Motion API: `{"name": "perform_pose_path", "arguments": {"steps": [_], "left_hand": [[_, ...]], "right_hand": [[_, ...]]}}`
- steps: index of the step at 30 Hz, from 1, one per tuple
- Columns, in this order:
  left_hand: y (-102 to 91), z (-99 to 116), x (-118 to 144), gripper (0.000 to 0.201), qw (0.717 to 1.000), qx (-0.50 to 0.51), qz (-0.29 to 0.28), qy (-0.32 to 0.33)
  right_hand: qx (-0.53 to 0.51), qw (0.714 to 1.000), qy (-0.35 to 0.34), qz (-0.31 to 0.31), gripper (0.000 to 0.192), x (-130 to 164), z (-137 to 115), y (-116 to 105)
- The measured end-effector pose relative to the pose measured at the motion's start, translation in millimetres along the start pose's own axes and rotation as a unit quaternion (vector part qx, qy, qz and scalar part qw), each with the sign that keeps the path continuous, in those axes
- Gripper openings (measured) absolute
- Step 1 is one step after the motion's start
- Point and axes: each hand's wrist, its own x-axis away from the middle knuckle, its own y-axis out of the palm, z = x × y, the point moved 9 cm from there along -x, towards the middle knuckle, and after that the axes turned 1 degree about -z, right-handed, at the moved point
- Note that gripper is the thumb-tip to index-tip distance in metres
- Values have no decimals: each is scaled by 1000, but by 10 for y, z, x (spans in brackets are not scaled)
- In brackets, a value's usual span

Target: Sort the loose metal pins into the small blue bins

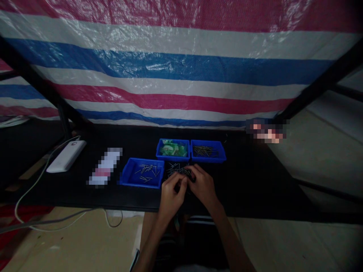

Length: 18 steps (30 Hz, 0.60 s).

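Fasteners [173,168], seemingly being picked through, next call for a fine pinch by left hand [173,190] and right hand [203,185], narrowly curled, holding what I cannot tell.

The person's left forearm [151,240] and right forearm [231,238], both bare, reach forward and slant inward. The left hand [171,192] bends its fingers forward, its thumb [183,186] angled toward them, while the right hand [204,186] curls its fingers leftward. The fingertips come close together; whether they touch or pinch anything is hard to tell.
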Motion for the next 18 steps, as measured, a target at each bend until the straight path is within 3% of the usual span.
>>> {"name": "perform_pose_path", "arguments": {"steps": [5, 14, 18], "left_hand": [[-6, 9, -6, 22, 1000, 2, 4, 5], [-1, 21, -12, 23, 1000, -12, -1, 4], [-11, -4, -9, 24, 1000, -15, 4, -2]], "right_hand": [[12, 1000, -12, -11, 43, 0, -16, 23], [0, 999, -32, -8, 21, 5, -55, 31], [11, 999, -35, 1, 22, 17, -68, 22]]}}
